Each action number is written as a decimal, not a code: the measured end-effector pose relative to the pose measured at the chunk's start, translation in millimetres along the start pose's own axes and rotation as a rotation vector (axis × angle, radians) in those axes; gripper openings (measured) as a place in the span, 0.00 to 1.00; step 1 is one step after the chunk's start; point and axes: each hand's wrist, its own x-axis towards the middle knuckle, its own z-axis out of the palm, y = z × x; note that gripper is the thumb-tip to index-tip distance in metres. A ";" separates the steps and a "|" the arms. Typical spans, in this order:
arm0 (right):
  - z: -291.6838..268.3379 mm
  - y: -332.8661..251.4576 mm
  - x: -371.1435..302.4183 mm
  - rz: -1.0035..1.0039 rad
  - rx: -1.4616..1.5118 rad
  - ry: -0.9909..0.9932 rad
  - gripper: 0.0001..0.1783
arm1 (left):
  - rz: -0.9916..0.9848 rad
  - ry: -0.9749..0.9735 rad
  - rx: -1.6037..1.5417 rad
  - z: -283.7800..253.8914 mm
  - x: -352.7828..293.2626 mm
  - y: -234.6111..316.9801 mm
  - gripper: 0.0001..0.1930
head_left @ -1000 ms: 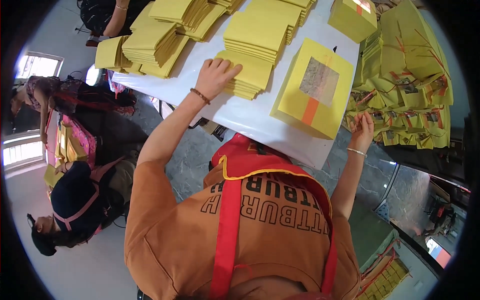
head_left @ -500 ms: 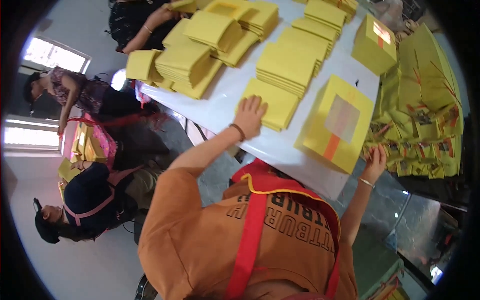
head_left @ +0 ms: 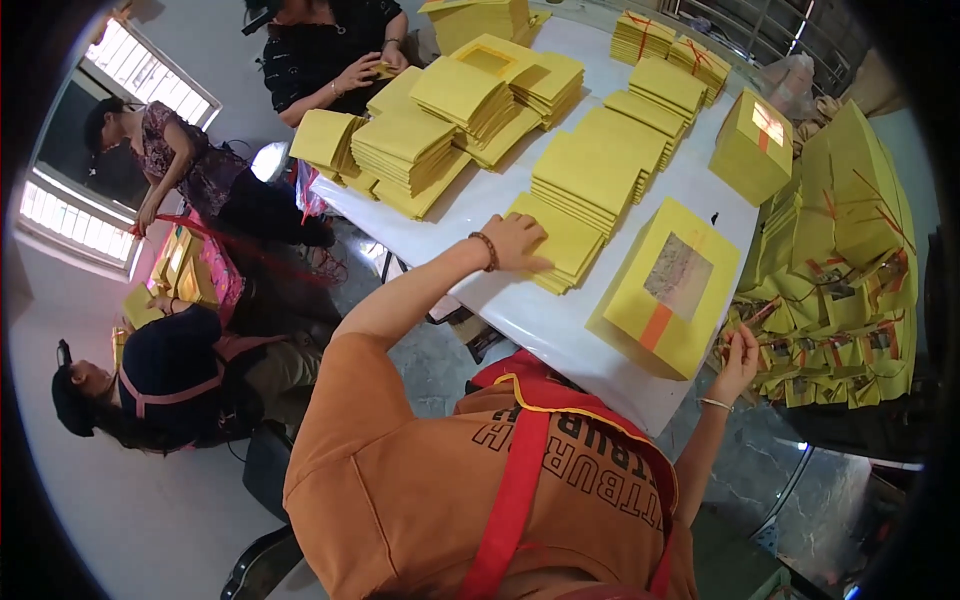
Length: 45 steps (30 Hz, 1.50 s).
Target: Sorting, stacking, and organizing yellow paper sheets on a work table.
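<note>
My left hand (head_left: 513,243) rests on the nearest stack of flat yellow paper bags (head_left: 568,247), fingers apart over its left edge. Just beyond, taller stacks of the same folded yellow paper (head_left: 590,165) run away in a row. To the right of them lies a large yellow block-shaped pack (head_left: 668,285) with a clear-looking window and an orange strip. My right hand (head_left: 738,362) is off the table's right side, beside the many tied yellow bundles (head_left: 835,345). Its fingers are loosely bent and apart, with nothing visible in them.
More yellow stacks (head_left: 400,150) cover the table's left part, and a second windowed pack (head_left: 752,148) stands far right. Across the table a person in black (head_left: 330,60) handles a small yellow piece. Two other people (head_left: 175,375) work at left by a pink-covered surface (head_left: 228,285).
My view has shifted, so the table sits lower and more of the far side shows. My left hand stays at the same stack; my right hand has drawn back slightly from the bundles.
</note>
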 end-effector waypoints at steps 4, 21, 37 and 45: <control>-3.0 0.0 5.1 0.044 -0.008 -0.028 0.13 | -0.024 0.014 0.062 8.9 22.3 -9.4 0.23; 28.8 -16.4 32.6 -0.641 -0.594 -0.690 0.15 | 0.623 0.262 -0.079 -21.8 17.6 143.6 0.24; 30.6 -10.3 25.9 -0.448 -0.493 -0.738 0.08 | 0.714 0.127 -0.329 -34.1 28.7 145.2 0.08; 25.4 -5.1 29.6 -0.380 -0.412 -0.789 0.13 | 0.648 0.066 -0.384 -35.1 34.1 146.5 0.06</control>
